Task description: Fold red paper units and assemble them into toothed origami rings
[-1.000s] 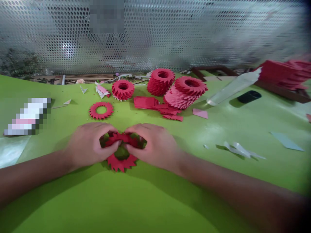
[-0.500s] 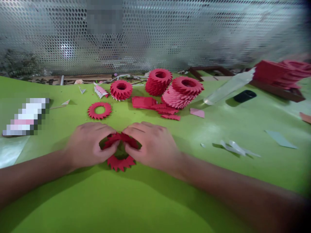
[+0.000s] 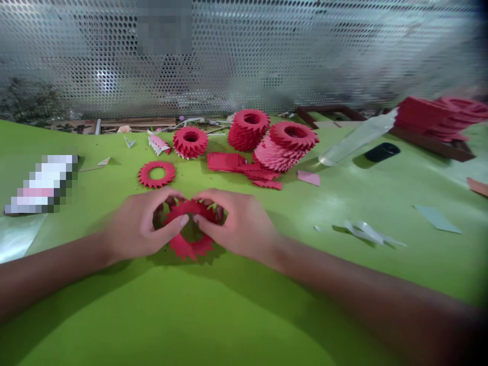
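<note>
A red toothed paper ring [image 3: 191,249] is held between both hands at the middle of the green table. My left hand [image 3: 143,223] grips its left side, thumb on top near the hole and fingers curled behind. On the opposite side, my right hand [image 3: 236,221] pinches the ring in the same way. The two thumb tips nearly meet over the ring's far part. Just beyond my left hand lies a flat red toothed ring [image 3: 156,174]. Behind the hands are folded red paper strips [image 3: 226,161] and a short stack of red rings [image 3: 190,143].
Taller ring stacks, one red [image 3: 249,129] and one pink with red on top [image 3: 282,152], stand at the back. A clear tube [image 3: 354,140], a black cylinder [image 3: 382,152] and a brown tray [image 3: 434,144] of red pieces lie right. A perforated metal screen [image 3: 244,61] closes the back.
The held ring has tilted and its near edge has risen slightly, showing more of its face. My fingers have opened a little around its far side.
</note>
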A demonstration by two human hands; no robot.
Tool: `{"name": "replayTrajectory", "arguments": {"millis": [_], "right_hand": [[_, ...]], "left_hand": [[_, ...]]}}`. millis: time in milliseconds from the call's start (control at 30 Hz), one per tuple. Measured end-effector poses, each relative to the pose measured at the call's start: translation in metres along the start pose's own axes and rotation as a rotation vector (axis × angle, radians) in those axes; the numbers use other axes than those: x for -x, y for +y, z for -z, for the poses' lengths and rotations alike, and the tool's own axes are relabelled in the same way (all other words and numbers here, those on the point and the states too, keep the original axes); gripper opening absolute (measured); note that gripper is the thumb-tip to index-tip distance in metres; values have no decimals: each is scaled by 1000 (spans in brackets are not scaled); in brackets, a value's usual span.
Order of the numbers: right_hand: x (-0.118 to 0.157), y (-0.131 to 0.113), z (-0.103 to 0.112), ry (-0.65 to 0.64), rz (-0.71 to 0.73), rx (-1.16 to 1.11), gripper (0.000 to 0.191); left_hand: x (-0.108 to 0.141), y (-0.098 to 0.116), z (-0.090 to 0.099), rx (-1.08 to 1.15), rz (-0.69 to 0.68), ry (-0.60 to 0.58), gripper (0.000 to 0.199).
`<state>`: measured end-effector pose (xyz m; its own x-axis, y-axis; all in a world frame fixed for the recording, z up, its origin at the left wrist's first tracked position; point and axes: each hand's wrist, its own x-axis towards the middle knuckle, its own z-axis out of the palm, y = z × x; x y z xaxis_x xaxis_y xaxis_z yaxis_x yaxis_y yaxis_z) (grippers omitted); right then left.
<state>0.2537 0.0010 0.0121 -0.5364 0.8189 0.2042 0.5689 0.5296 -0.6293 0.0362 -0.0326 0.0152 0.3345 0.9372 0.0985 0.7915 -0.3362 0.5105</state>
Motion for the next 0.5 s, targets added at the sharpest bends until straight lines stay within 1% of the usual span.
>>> {"name": "replayTrajectory", "arguments": {"millis": [33, 100, 133, 167, 200, 233, 300, 333, 400, 467, 500], "right_hand": [[-1, 1, 1, -6, -74, -84, 27], [-4, 2, 2, -15, -186, -230, 34], [-5, 3, 1, -20, -217, -284, 35], [-6, 3, 1, -35, -234, -328, 36], [-6, 4, 0, -56, -241, -364, 35], [-6, 4, -2, -77, -236, -395, 34], [-6, 3, -4, -110, -203, -429, 32], [-5, 2, -5, -120, -188, -430, 32], [-4, 0, -6, -139, -176, -417, 34], [-4, -2, -6, -176, -161, -424, 35], [-5, -3, -6, -191, -145, -441, 34]], "left_hand": [[1, -2, 0, 33, -24, 22, 56], [2, -5, 0, 57, -124, 43, 83], [3, -7, -1, 65, -168, 35, 93], [3, -7, -2, 84, -184, 25, 97], [2, -7, -2, 120, -162, 24, 93], [1, -6, -3, 170, -105, 26, 84], [-3, -4, -3, 289, 48, 39, 59], [-6, -3, -3, 333, 104, 26, 52], [-11, -1, -3, 401, 135, -11, 45], [-14, -2, -3, 494, 154, -16, 39], [-15, -3, -4, 548, 189, -23, 38]]}}
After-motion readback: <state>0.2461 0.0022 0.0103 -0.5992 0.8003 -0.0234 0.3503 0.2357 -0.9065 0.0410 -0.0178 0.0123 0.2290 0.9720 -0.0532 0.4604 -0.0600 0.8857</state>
